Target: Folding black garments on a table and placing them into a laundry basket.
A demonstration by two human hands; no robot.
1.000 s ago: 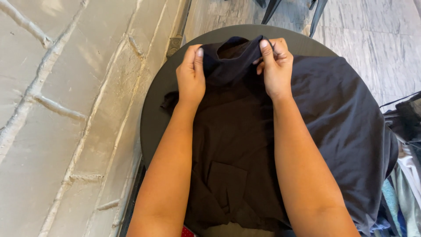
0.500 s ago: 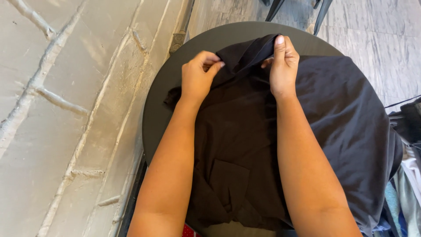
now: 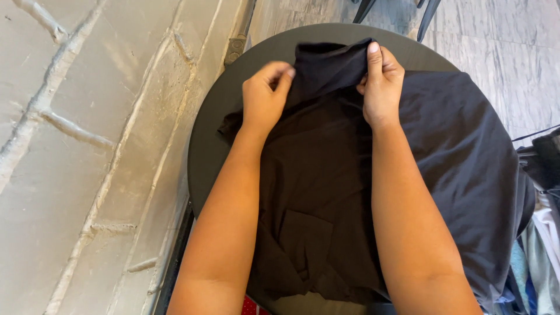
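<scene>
A round dark table (image 3: 217,125) carried a black garment (image 3: 326,192), spread across most of its top. Bare tabletop showed left of the left hand's (image 3: 263,99) grip and beyond both hands. Right of the right hand's (image 3: 380,87) grip, the cloth draped over the table's edge.

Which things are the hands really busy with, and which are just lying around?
In use:
- black garment, its far end pinched up by both hands
- left hand
- right hand
- round dark table under the garment

Just lying about:
- pile of other clothes at the right edge
- chair legs beyond the table
- pale stone wall on the left
</scene>
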